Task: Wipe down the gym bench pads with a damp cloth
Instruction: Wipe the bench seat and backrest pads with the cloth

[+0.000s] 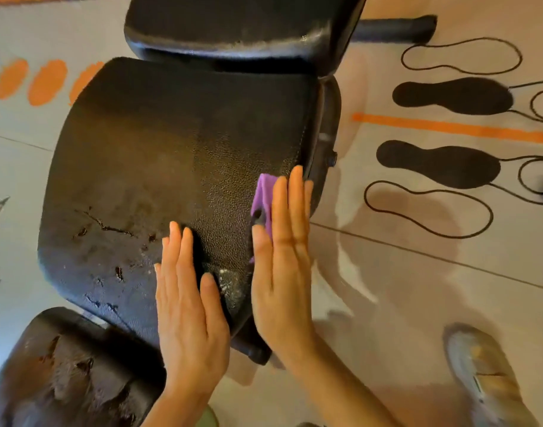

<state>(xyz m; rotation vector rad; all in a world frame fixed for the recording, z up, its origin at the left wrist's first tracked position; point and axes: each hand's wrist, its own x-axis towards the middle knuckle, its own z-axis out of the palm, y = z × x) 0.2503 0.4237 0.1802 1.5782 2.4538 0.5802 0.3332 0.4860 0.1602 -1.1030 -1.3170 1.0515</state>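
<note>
A black, cracked seat pad (147,167) of the gym bench fills the middle of the view. Its back pad (233,23) sits beyond it at the top. My right hand (284,260) lies flat with straight fingers on the pad's right edge, pressing a purple cloth (264,192) that shows past the fingers. My left hand (187,303) rests flat and open on the pad's near right part, beside the right hand and holding nothing. Much of the cloth is hidden under my right hand.
A torn round roller pad (63,374) sits at the lower left. The floor (418,288) to the right carries black footprint marks and an orange line. My shoe (486,380) stands at the lower right. A black frame bar (396,27) sticks out at the top right.
</note>
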